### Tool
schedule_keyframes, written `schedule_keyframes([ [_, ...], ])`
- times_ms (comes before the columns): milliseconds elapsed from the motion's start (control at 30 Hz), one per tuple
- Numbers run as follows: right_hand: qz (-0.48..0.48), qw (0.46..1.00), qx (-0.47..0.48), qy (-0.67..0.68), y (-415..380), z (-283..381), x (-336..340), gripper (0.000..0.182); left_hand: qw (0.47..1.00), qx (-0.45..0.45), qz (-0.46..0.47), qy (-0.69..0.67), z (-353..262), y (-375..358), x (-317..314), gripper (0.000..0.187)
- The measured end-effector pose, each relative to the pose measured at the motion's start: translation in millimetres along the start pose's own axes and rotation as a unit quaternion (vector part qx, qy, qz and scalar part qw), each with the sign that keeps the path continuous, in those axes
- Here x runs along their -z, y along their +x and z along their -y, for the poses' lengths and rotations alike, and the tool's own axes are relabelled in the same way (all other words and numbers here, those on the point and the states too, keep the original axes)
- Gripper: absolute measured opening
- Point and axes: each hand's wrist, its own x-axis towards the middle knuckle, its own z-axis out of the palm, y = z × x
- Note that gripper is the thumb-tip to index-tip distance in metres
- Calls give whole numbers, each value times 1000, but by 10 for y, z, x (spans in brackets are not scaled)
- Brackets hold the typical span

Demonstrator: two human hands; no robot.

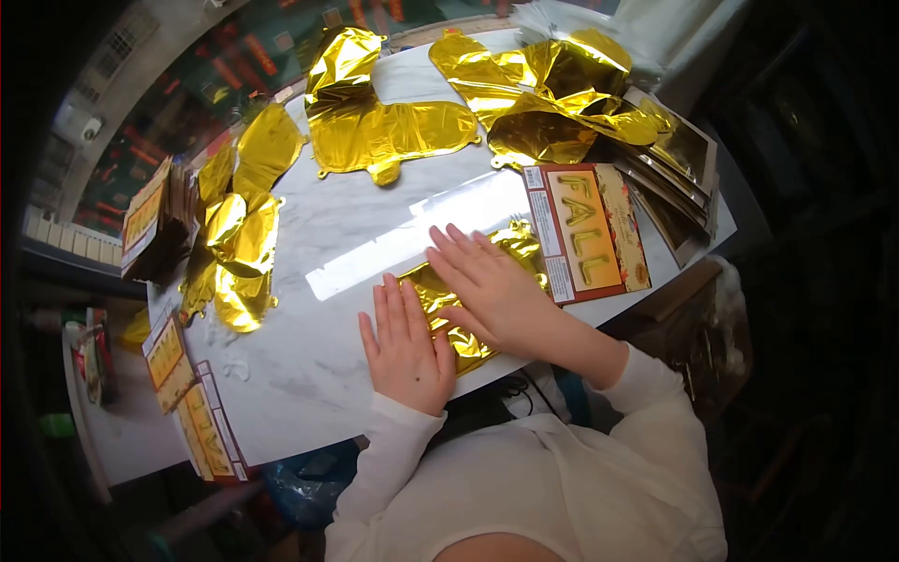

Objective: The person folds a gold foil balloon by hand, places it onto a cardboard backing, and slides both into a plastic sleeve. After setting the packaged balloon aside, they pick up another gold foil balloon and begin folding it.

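A folded gold foil balloon point(468, 350) lies at the near edge of the table, partly hidden under my hands. My left hand point(408, 348) rests flat at its left side, fingers stretched out. Across its middle lies my right hand point(501, 292), palm down with the fingers extended. Just beyond the foil is a clear plastic sleeve point(370, 258), flat and shiny. To the right, a printed package card reading "FALL" point(586, 234) touches or nearly touches the foil's edge.
More gold foil balloons point(393, 131) spread over the back of the marble-patterned table point(309, 375). Another crumpled foil balloon point(245, 234) lies left. Stacked cards point(154, 220) stand at the far left, with loose cards point(201, 426) on the near-left edge. Packets point(670, 192) pile up at right.
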Motion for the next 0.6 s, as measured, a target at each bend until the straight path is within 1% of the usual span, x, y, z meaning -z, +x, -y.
schedule_keyframes([
  [33,1,1000,3,0,-67,24,81,69,1000,-3,1,4,-1,-2,8,75],
  [100,-8,1000,-29,4,-249,106,196,64,1000,-3,3,7,-3,-2,18,75],
  [133,-62,998,-23,17,-335,167,211,51,1000,-5,3,4,-4,-1,19,75],
  [167,-60,998,-22,18,-418,201,188,51,1000,-8,5,1,-6,-4,19,76],
  [233,-61,990,4,129,-542,256,135,39,1000,-6,4,-6,-3,-3,22,75],
  [267,-98,989,18,107,-571,282,103,31,1000,-6,1,-12,-4,-3,25,74],
  [300,-97,989,15,110,-605,273,80,31,1000,-6,5,-12,-8,-5,38,74],
  [367,-97,983,-41,152,-647,224,30,31,1000,-12,7,-20,-10,4,71,73],
  [433,-112,983,-34,144,-602,215,84,31,1000,-14,7,-25,-5,3,73,73],
  [500,-83,980,-26,180,-584,200,96,32,999,-15,6,-30,8,-1,71,72],
  [600,-60,981,1,183,-536,173,70,32,999,-15,4,-46,33,-1,59,71],
])
